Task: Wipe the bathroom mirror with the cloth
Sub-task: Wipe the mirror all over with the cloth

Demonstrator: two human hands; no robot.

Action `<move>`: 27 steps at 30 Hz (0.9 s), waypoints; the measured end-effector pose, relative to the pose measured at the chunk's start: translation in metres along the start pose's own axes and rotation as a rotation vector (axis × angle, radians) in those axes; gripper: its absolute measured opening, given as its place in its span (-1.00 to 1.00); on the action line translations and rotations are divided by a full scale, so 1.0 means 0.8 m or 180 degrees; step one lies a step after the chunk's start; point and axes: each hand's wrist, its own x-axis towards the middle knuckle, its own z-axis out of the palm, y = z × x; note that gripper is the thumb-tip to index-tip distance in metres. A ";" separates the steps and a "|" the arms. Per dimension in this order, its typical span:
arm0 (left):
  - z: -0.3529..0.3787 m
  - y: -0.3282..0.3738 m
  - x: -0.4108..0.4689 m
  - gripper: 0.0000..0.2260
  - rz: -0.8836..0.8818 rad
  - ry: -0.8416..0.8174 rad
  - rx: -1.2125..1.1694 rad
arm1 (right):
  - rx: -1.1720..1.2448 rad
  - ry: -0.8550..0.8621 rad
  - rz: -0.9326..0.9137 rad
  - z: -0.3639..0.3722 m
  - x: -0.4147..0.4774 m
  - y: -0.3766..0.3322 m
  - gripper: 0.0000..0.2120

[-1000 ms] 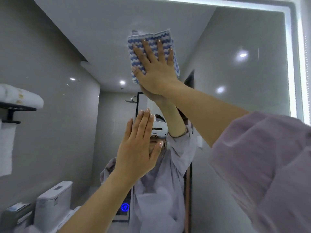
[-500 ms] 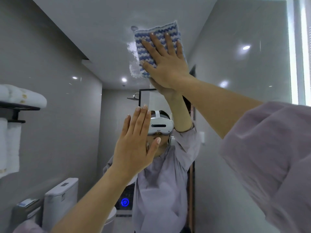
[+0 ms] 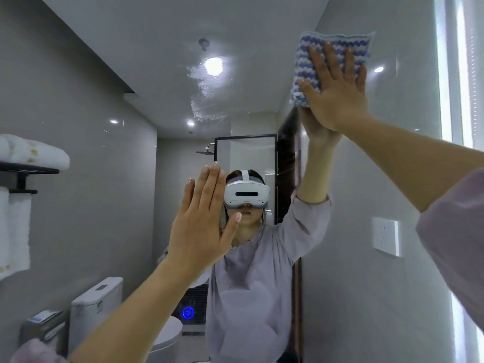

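Note:
The bathroom mirror (image 3: 104, 74) fills almost the whole view. A blue-and-white wavy-striped cloth (image 3: 327, 48) is pressed flat against the glass at the upper right. My right hand (image 3: 337, 93) lies spread over the cloth's lower part, palm against it. My left hand (image 3: 201, 224) rests flat on the glass near the middle, fingers together and pointing up, holding nothing. A wet smear (image 3: 207, 93) shows on the glass left of the cloth.
A lit strip (image 3: 445, 74) runs down the mirror's right edge. Reflected in the glass are a person in a headset, a towel rack (image 3: 26, 169) at left, a toilet (image 3: 97, 302) at lower left and a wall switch plate (image 3: 385, 235) at right.
My right hand has slid the cloth to the right along the top of the mirror, leaving a wet trail behind. My left hand has stayed flat on the glass.

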 end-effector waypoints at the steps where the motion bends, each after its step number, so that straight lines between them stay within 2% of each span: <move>1: -0.001 -0.001 0.000 -0.34 0.0005 -0.0023 -0.0002 | 0.0002 0.0013 0.0037 0.000 0.000 0.004 -0.41; 13: 0.001 -0.001 -0.001 -0.35 -0.0015 -0.0108 -0.0010 | -0.0102 0.0057 0.0248 0.007 -0.003 -0.016 -0.40; 27: 0.001 0.002 0.002 -0.35 -0.0058 -0.0107 0.0010 | -0.0224 -0.0183 -0.1163 0.038 -0.038 -0.214 -0.39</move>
